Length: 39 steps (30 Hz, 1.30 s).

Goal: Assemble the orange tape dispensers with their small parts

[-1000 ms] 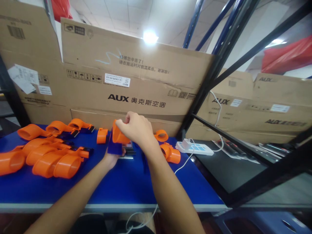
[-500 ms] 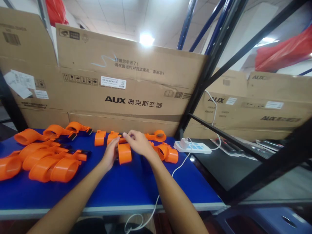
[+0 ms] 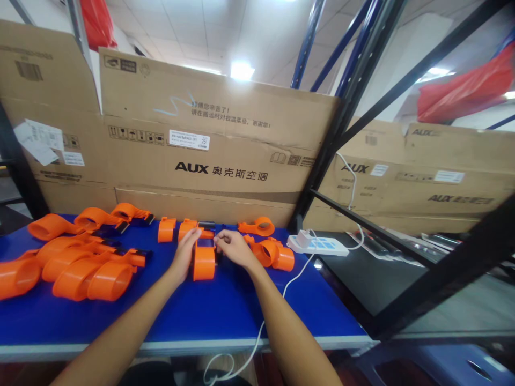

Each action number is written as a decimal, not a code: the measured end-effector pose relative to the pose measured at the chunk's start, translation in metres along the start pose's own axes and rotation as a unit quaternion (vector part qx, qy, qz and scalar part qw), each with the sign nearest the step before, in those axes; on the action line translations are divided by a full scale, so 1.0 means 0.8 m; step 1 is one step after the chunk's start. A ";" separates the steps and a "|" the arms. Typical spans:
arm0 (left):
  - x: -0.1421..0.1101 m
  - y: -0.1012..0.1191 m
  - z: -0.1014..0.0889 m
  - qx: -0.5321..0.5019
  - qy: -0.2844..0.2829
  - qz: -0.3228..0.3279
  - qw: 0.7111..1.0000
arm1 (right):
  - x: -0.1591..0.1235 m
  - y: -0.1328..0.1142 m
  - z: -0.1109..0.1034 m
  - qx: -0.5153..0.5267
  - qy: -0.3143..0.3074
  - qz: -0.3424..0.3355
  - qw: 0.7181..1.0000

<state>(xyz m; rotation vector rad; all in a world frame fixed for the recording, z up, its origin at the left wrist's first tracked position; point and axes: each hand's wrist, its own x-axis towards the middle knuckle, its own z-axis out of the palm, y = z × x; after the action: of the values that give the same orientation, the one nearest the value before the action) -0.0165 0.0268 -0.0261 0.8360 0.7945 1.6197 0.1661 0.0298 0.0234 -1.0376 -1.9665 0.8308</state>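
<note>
Between my hands, just above the blue tabletop, is an orange tape dispenser (image 3: 204, 264) with its round ring facing me. My left hand (image 3: 185, 256) grips it along the left side, thumb near the top. My right hand (image 3: 233, 247) is closed at its upper right edge, thumb and fingertips pinched against it. Any small part between those fingertips is hidden. A black piece (image 3: 207, 224) shows just behind the dispenser. Two more orange dispensers stand behind to the left, one upright (image 3: 166, 230), the other (image 3: 185, 228) partly covered by my left hand.
Several orange dispensers with black ends (image 3: 108, 279) lie grouped on the left of the blue table (image 3: 181, 316). More orange pieces (image 3: 263, 251) lie on the right, beside a white power strip (image 3: 322, 244) and its cable. Cardboard (image 3: 225, 198) walls the back; a black rack post (image 3: 322, 161) stands right.
My right hand has drawn back from the dispenser's top to its right edge, uncovering the black piece behind. The dispenser has come slightly lower, with my left hand still on it.
</note>
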 end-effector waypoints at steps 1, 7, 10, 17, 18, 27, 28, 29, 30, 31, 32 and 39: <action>0.000 0.000 0.000 0.004 0.002 0.001 1.000 | 0.001 0.002 0.003 0.000 0.003 0.004 1.000; -0.002 0.000 0.000 0.030 0.007 -0.001 1.000 | 0.005 0.011 0.019 0.000 0.024 0.030 0.999; -0.001 0.001 -0.002 0.043 0.008 -0.006 0.999 | 0.003 0.011 0.024 0.007 0.024 0.046 0.999; 0.003 -0.003 -0.003 0.070 0.011 0.002 0.997 | -0.004 0.003 0.030 0.039 0.014 0.081 0.996; 0.003 -0.003 -0.002 0.071 0.010 0.005 0.997 | -0.004 0.001 0.029 0.043 0.013 0.083 0.995; 0.004 -0.005 -0.005 0.070 0.013 0.021 0.997 | -0.002 -0.002 0.033 0.079 0.021 0.095 0.992; 0.004 -0.005 -0.005 0.067 0.014 0.022 0.997 | -0.003 -0.001 0.034 0.082 0.023 0.096 0.992; 0.005 -0.006 -0.005 0.065 0.015 0.022 0.998 | -0.003 -0.001 0.036 0.085 0.024 0.098 0.991; 0.005 -0.006 -0.005 0.062 0.015 0.022 0.998 | -0.003 0.000 0.037 0.086 0.025 0.098 0.991; 0.005 -0.006 -0.005 0.060 0.015 0.022 0.998 | -0.003 0.000 0.037 0.086 0.026 0.097 0.991; 0.005 -0.006 -0.005 0.059 0.014 0.021 0.998 | -0.003 0.000 0.037 0.085 0.028 0.095 0.991; 0.005 -0.007 -0.005 0.061 0.011 0.015 0.998 | 0.000 0.002 0.032 0.075 0.035 0.078 0.993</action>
<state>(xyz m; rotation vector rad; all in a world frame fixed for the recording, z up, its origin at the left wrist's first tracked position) -0.0181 0.0315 -0.0322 0.9219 0.9060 1.6224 0.1454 0.0259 0.0094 -1.1271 -1.7520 0.9969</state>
